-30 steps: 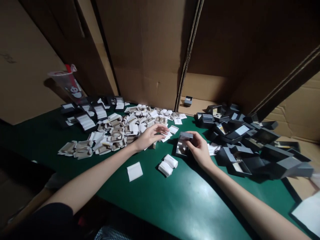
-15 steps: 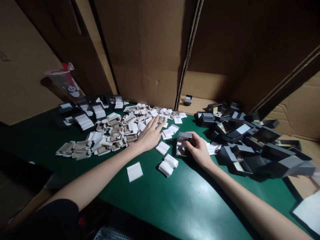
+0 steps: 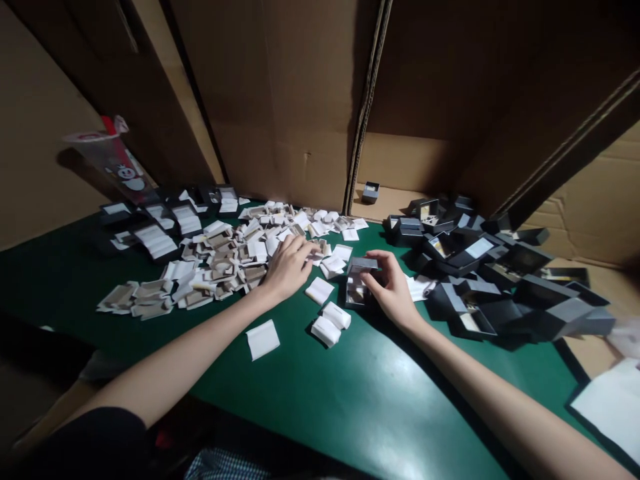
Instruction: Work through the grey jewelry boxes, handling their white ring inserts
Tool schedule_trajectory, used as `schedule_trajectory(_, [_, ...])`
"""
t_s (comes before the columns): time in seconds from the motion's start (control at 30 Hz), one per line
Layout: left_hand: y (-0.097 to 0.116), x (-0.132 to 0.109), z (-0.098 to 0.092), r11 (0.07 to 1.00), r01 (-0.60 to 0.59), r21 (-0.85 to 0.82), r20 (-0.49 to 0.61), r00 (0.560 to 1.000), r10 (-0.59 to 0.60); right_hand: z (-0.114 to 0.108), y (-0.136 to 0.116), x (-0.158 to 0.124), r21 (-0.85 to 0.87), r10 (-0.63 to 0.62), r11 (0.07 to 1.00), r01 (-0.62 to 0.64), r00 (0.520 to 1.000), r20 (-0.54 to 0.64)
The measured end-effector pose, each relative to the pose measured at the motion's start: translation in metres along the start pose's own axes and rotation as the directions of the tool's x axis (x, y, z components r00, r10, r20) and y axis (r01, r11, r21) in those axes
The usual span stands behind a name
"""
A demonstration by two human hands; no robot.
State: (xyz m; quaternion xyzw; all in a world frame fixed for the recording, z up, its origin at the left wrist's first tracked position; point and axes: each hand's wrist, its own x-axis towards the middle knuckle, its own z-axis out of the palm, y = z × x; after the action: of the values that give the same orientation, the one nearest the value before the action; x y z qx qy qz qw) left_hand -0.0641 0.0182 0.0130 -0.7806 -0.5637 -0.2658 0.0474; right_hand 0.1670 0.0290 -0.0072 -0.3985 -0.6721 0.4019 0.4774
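My left hand [image 3: 289,268] lies over the right side of a pile of small white folded card inserts [image 3: 225,250]. Its fingers are slightly bent and apart, with the tips on the inserts; no piece is plainly in its grasp. My right hand [image 3: 393,290] is closed loosely around the right side of a small dark open box [image 3: 356,297], thumb at its front and fingers behind. The box stands on the green table and shows something pale inside. Between my hands and nearer me lie a flat white insert [image 3: 320,291], a pair of curved ones [image 3: 331,325] and another flat piece [image 3: 263,340].
Many dark open boxes [image 3: 480,277] crowd the right side of the green table [image 3: 310,400]. More boxes [image 3: 157,241] with white inserts stand at the back left, near a clear plastic cup [image 3: 117,167]. Cardboard panels [image 3: 280,100] wall off the back.
My left hand has drawn back slightly, and its fingers have bent down onto the pile. My right hand stays by the box, its grip looser. The whole view has shifted a little.
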Motion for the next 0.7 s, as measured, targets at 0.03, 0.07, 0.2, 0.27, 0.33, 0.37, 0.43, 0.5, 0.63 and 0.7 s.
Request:
schedule_trajectory(0.03, [0.001,0.000,-0.001,0.999,0.009,-0.036,-0.026,1.000,-0.010,0.000,0.000,0.000,0.003,-0.019,1.000,0.019,1.000,-0.008])
schedule_trajectory(0.07, [0.002,0.001,-0.002,0.997,0.020,-0.074,-0.055,0.998,-0.024,0.000,0.000,0.000,0.006,-0.037,0.999,0.037,0.999,-0.012])
schedule_trajectory(0.2, [0.005,0.000,-0.006,0.981,0.059,-0.186,-0.142,0.986,-0.086,0.000,0.001,0.000,0.012,-0.084,0.996,0.085,0.996,-0.019])
schedule_trajectory(0.27, [0.004,-0.001,-0.005,0.968,0.086,-0.234,-0.160,0.979,-0.125,0.000,0.002,0.000,0.001,-0.104,0.995,0.104,0.994,-0.033])
schedule_trajectory(0.33, [0.002,-0.002,-0.003,0.943,0.122,-0.311,-0.163,0.970,-0.179,0.000,0.002,0.000,-0.014,-0.128,0.992,0.127,0.990,-0.054])
schedule_trajectory(0.37, [0.001,-0.002,-0.002,0.921,0.138,-0.365,-0.159,0.965,-0.208,-0.001,0.002,0.000,-0.023,-0.141,0.990,0.140,0.988,-0.068])
schedule_trajectory(0.43, [0.000,-0.001,-0.001,0.849,0.154,-0.506,-0.146,0.955,-0.260,-0.001,0.001,-0.001,-0.063,-0.189,0.981,0.182,0.975,-0.120])
schedule_trajectory(0.5, [0.001,0.000,-0.001,0.722,0.162,-0.672,-0.098,0.948,-0.303,-0.002,-0.003,-0.003,-0.133,-0.290,0.954,0.267,0.936,-0.200])
schedule_trajectory(0.63, [0.009,0.002,-0.007,0.389,0.236,-0.890,0.122,0.948,-0.295,-0.004,-0.014,-0.010,-0.310,-0.546,0.821,0.480,0.819,-0.178])
schedule_trajectory(0.7, [0.014,0.001,-0.010,0.281,0.279,-0.918,0.219,0.949,-0.228,-0.004,-0.018,-0.012,-0.386,-0.613,0.739,0.551,0.788,-0.049])
